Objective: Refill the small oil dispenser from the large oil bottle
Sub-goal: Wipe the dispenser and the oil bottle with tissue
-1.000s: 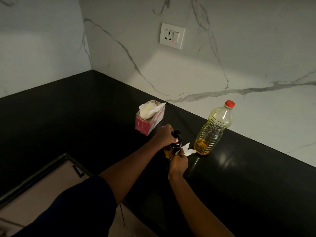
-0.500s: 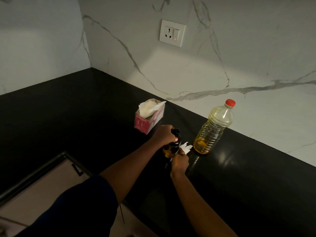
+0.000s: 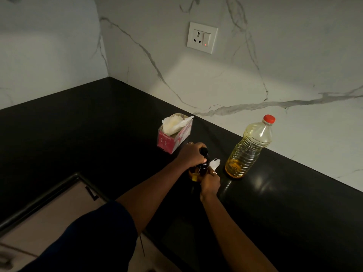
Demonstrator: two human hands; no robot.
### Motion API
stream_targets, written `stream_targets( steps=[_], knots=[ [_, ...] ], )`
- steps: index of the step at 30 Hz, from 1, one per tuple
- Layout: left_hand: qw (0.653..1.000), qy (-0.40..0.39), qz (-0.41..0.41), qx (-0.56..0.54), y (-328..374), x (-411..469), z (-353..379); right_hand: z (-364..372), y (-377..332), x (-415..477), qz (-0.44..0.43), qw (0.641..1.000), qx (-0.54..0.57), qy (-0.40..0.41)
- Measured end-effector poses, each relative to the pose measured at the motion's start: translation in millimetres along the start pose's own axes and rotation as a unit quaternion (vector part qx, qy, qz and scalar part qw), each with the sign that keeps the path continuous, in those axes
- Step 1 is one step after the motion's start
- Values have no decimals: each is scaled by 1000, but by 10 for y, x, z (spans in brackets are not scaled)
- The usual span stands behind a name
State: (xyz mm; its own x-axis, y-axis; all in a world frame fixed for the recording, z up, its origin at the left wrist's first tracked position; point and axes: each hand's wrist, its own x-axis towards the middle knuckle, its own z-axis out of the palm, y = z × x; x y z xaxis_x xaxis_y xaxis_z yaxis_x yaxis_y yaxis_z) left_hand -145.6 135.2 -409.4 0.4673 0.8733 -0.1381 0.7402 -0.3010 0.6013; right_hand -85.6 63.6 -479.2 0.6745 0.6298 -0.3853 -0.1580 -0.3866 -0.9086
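Left hand, right hand, fingers curled

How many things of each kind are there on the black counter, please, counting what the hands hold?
Oil containers: 2 (large oil bottle, small oil dispenser in the left hand)
Tissue box: 1
Loose tissue: 1 (in the right hand)
Total: 4

no readable text, tissue box print blurred

Dim kitchen corner.
We see a black worktop, veined marble walls and a wall socket with its red lamp lit.
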Motion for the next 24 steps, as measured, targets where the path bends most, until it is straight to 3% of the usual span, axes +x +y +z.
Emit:
stream_targets(
  steps=[7, 12, 19, 24],
  knots=[
    [998, -6, 5, 60, 40, 7, -17, 78, 103, -154, -4, 998, 40, 54],
    [997, 31, -7, 75, 42, -3, 3, 59, -79, -157, -42, 994, 59, 79],
    [997, 17, -17, 77, 20, -35, -26, -70, -28, -25, -16, 1000, -13, -12],
    [995, -19, -1, 93, 45, -62, -78, -59, 131, -58, -2, 1000, -24, -7]
  ],
)
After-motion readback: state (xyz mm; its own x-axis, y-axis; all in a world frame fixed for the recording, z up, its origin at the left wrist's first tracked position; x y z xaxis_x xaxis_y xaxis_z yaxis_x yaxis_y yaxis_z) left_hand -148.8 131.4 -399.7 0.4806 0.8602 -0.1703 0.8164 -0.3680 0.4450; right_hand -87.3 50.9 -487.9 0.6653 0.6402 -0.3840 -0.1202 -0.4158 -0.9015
